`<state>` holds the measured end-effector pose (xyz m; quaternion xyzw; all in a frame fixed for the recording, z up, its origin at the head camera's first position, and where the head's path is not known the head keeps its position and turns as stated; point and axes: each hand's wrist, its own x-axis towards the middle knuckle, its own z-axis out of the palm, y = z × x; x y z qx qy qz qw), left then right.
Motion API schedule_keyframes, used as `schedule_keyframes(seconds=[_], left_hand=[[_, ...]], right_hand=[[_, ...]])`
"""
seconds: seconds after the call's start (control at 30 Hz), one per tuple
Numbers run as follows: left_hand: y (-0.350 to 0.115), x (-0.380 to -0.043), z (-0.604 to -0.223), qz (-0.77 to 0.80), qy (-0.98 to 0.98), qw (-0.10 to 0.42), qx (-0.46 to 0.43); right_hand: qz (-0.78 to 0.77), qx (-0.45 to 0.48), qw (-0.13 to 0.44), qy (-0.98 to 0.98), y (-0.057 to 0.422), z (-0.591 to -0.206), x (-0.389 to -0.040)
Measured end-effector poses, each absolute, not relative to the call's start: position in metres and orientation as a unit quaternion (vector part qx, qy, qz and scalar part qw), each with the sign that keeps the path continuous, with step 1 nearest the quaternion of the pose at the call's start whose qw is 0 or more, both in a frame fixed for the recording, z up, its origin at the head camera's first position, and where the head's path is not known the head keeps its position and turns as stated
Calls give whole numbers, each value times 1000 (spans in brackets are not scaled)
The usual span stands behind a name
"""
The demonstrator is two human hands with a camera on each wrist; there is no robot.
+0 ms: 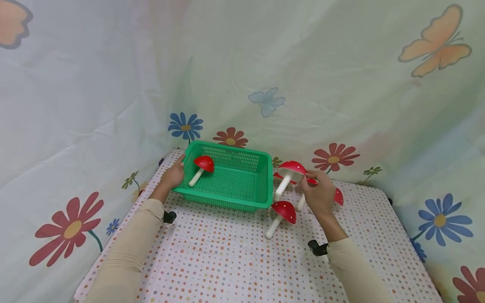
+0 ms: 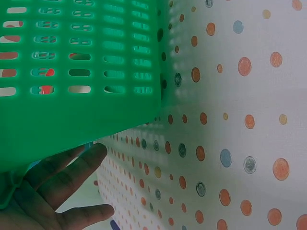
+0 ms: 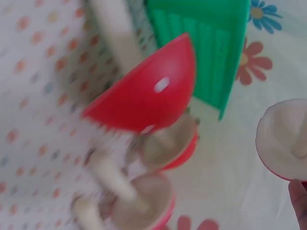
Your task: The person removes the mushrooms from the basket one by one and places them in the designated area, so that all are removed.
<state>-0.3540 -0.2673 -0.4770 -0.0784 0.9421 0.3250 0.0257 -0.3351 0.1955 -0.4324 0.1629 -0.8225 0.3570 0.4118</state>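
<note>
My right hand (image 1: 320, 191) pinches the cap edge of a toy mushroom (image 1: 292, 167), red with white dots, its white stem slanting down to the left. In the right wrist view this mushroom (image 3: 280, 139) shows its pale underside, with one fingertip (image 3: 297, 194) at its rim. At the left end of a green plastic basket (image 1: 223, 203), my left hand (image 1: 174, 174) touches the side. Its fingers (image 2: 72, 179) look straight and spread beside the basket wall (image 2: 72, 120) in the left wrist view. Inside the basket lies another toy mushroom (image 1: 204, 163), stem toward the front.
A toy mushroom (image 1: 285, 211) lies by the basket's front right corner. Several more, including one red cap (image 1: 339, 197), lie around and behind my right hand, partly hidden. A dotted cloth (image 1: 227, 261) covers the table; a flower-printed curtain (image 1: 326, 105) hangs behind it.
</note>
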Motion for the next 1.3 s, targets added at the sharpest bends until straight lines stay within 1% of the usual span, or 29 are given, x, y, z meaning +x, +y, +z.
schedule_keyframes(seconds=[0.1,0.3,0.5,0.83,1.1,1.3], left_hand=[[-268,-353,-477,326,942,26,-77],[-268,-353,-477,334,939,26,-78],[-270,-353,-475,337,937,31,-84],[-270,-355,-477,333,939,29,-81],[-270,-356,-479,329,941,26,-82],[-268,-355,-479,330,940,26,-84]], right_hand=[[348,153,406,-831,214,-440,-330],[281,116,389,-869,248,-457,-316],[260,105,369,-886,269,-479,-304],[240,96,322,-911,273,-512,-287],[242,83,295,-921,276,-524,-277],[241,54,264,-932,277,-528,-270]])
